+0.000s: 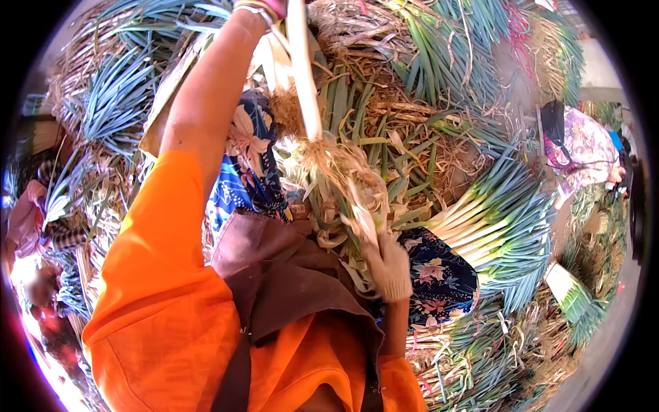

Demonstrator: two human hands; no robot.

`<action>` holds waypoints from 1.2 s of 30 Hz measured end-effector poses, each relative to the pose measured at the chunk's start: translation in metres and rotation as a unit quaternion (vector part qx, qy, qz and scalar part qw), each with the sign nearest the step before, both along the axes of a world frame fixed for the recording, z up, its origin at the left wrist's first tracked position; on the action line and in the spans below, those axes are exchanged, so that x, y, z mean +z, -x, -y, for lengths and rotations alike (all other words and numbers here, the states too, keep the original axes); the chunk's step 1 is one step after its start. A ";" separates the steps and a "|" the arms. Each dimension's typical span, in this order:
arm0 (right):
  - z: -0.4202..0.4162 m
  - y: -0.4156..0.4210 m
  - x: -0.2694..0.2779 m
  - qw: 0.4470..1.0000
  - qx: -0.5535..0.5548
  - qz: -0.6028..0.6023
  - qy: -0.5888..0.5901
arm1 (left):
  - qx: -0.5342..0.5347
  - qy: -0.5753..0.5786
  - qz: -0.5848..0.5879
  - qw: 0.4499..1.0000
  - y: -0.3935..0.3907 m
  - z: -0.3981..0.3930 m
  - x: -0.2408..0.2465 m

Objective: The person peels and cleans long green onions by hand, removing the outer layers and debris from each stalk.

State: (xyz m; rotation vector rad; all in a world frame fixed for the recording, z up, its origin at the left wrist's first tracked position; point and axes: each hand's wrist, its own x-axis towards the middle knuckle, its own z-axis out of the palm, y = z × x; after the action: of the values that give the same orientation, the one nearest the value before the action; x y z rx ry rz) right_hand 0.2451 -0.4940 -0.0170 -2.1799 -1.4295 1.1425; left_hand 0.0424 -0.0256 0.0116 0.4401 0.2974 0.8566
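Observation:
At the top edge, my left hand (265, 6), in a pink glove and partly cut off by the frame, holds a thick white-stemmed scallion (304, 67), its roots hanging towards my lap. My right hand (388, 270), in a cream knitted glove and slightly blurred, is closed on pale dry outer leaves (360, 208) that stretch up towards those roots. Peeled leaves lie between my knees, over the brown apron (288, 257). Beside my right knee a fan of cleaned scallions (473, 221) rests with white stems towards me and green tops outward.
Scallion heaps (121, 98) lie to the far left, and more scallions (453, 56) ahead on the right. A small bundle (571, 288) sits at the right. Leaf waste (381, 134) covers the ground before me. One person (587, 144) is at the right; others (31, 216) are at the left.

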 end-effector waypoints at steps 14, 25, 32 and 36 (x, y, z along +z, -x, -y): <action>-0.249 -0.120 -0.254 0.986 -0.084 0.109 -0.090 | 0.247 -0.089 -0.621 0.739 0.070 -0.042 -0.208; -0.336 -0.128 -0.301 0.967 -0.022 0.177 0.180 | 0.241 -0.168 -0.802 0.520 0.065 -0.041 -0.220; -0.234 -0.132 -0.287 0.966 -0.231 0.119 -0.011 | 0.247 -0.166 -0.739 0.604 0.082 -0.052 -0.235; -0.204 -0.108 -0.187 0.920 -0.361 0.030 -0.150 | 0.268 -0.172 -0.706 0.632 0.115 -0.064 -0.233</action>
State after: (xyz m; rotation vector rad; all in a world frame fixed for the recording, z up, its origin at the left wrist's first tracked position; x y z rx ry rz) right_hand 0.3528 -0.2895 -0.2039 -2.2150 -0.6330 0.5485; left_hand -0.0729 0.0388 -0.2212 1.4180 1.8374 0.9777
